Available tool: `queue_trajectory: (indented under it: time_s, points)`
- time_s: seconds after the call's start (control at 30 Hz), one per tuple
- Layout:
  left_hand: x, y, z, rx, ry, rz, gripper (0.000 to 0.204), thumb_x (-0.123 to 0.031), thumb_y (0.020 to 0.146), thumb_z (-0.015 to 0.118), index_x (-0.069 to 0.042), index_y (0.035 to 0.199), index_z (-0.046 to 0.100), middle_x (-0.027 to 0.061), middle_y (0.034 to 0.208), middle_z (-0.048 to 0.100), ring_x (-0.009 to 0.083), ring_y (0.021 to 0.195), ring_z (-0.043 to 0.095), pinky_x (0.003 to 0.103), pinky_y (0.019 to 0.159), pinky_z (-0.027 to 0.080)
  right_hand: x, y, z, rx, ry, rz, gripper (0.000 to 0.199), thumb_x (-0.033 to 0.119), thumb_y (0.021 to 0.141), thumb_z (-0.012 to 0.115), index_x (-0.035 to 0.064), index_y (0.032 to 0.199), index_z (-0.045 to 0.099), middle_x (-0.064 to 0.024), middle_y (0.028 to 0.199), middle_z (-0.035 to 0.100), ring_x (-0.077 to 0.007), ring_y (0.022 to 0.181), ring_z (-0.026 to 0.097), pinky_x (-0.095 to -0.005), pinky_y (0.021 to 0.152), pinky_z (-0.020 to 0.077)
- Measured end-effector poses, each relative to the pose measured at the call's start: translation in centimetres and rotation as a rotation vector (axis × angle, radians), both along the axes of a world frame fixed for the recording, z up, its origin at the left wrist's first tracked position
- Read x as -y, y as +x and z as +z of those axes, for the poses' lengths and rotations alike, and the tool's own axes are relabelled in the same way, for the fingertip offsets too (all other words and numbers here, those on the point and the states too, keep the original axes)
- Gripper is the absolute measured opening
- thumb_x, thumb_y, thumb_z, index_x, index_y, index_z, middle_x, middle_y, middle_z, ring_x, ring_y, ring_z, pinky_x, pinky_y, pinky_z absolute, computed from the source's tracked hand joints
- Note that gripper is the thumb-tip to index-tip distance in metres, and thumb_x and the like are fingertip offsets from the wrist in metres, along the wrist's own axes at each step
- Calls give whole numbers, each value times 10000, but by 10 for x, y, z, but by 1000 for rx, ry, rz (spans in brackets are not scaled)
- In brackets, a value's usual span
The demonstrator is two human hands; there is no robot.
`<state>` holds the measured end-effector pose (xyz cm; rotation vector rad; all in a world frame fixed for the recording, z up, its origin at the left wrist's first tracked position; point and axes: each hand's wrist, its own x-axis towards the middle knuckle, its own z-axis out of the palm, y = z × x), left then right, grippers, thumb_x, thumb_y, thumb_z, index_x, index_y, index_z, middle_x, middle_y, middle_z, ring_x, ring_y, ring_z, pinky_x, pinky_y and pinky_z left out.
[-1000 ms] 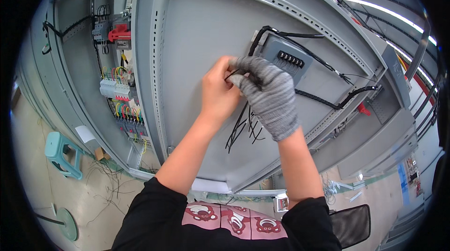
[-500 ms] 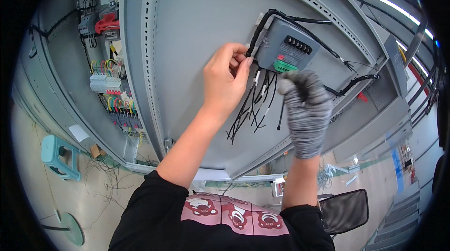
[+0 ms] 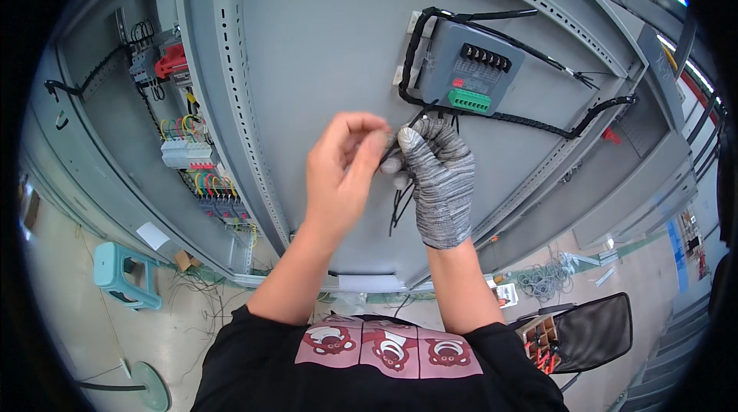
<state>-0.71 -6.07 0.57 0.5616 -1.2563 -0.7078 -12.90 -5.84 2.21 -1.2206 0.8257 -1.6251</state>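
A grey meter-like module (image 3: 473, 66) with a black terminal strip (image 3: 486, 57) and a green terminal block (image 3: 469, 100) sits on the grey cabinet panel. Around its left and lower sides runs a black wrapped wire harness (image 3: 407, 78). Just below it my gloved right hand (image 3: 440, 177) is closed on thin black wires (image 3: 397, 208), whose loose ends hang beneath the fingers. A thin black strand slants up from its thumb to the harness. My bare left hand (image 3: 342, 170) is beside the right fingertips, fingers loosely bent and slightly blurred, with nothing visible in it.
At left, an open cabinet bay holds breakers (image 3: 188, 154) with coloured wires and a red switch handle (image 3: 171, 62). A teal stool (image 3: 127, 274) stands on the floor. Lower right are a black mesh chair (image 3: 596, 331), a box of tools (image 3: 544, 343) and a wire coil (image 3: 546, 280).
My right hand has moved left and down from the green block onto the wires. My left hand has come off the harness, moving left and down. The harness now lies along the module's lower edge.
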Motion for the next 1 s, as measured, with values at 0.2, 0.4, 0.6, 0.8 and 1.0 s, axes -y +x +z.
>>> queue_trajectory:
  time_s: [0.2, 0.4, 0.6, 0.8, 1.0]
  points:
    - [-24, 13, -10, 277, -5, 245, 69, -4, 928, 595, 19, 991, 616, 28, 826, 599, 75, 653, 542, 228, 573, 448, 2, 7, -6, -88, -158, -114, 68, 114, 888, 721, 76, 905, 668, 41, 729, 604, -33, 572, 503, -193, 505, 397]
    - [-10, 53, 29, 531, -169, 642, 16, 8, 875, 622, 17, 875, 609, 102, 745, 584, 187, 591, 531, 298, 571, 445, -12, -8, 6, -214, -343, -286, 124, 147, 956, 639, 60, 1035, 675, 19, 746, 622, -24, 573, 499, -183, 511, 395]
    - [6, 56, 39, 670, -185, 611, 53, -9, 870, 621, 36, 877, 593, 97, 734, 571, 150, 613, 515, 266, 583, 430, -4, -30, -2, -272, -458, -500, 135, 139, 965, 623, 53, 1053, 678, 12, 764, 632, -21, 611, 498, -173, 541, 395]
    - [11, 53, 49, 728, -199, 572, 65, -32, 866, 619, 28, 876, 595, 125, 747, 590, 206, 627, 549, 304, 605, 453, -3, -41, 0, -378, -626, -595, 121, 70, 950, 623, 31, 1052, 675, -12, 884, 677, -55, 730, 570, -207, 666, 466]
    - [21, 52, 60, 844, -304, 578, 55, -48, 878, 596, 5, 895, 602, 142, 802, 612, 316, 706, 584, 358, 664, 474, -3, -37, 32, -733, -953, -790, 162, 8, 850, 702, 60, 1004, 703, -67, 942, 690, -182, 888, 636, -306, 824, 498]
